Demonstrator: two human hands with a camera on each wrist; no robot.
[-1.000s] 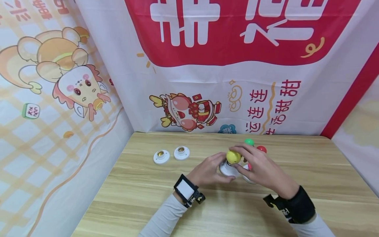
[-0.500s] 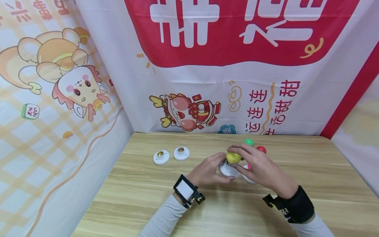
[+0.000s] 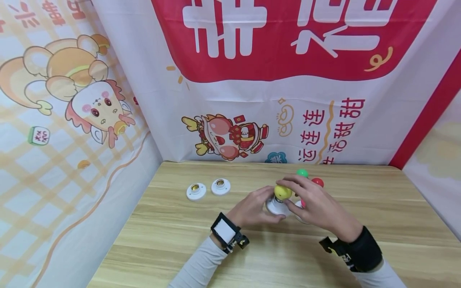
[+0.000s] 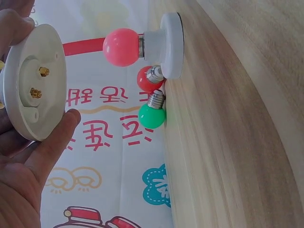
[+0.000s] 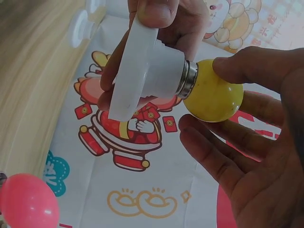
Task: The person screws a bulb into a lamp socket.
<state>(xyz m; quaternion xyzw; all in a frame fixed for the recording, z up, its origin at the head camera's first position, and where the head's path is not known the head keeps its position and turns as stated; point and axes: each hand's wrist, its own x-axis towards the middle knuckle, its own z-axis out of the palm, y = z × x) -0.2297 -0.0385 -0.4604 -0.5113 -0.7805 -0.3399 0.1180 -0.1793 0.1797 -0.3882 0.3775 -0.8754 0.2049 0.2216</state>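
My left hand [image 3: 253, 206] grips a round white lamp socket [image 5: 135, 71] by its base, held up off the table. In the left wrist view its underside shows two brass screws. A yellow bulb [image 5: 213, 92] sits in the socket's mouth, with part of its metal screw thread showing. My right hand [image 3: 318, 202] pinches the yellow bulb between thumb and fingers. Just beyond stands a second white socket [image 4: 175, 45] with a pink bulb [image 4: 122, 47] in it, partly hidden behind my right hand in the head view.
A red bulb [image 3: 318, 182] and a green bulb [image 3: 302, 173] lie loose at the back of the wooden table [image 3: 173, 240]. Two more white sockets [image 3: 196, 191] without bulbs sit to the left. A printed cloth [image 3: 230, 96] hangs along the table's back edge.
The yellow bulb has turned slightly between my right fingers, its dark mark shifting leftward. My left hand and the socket have stayed in place.
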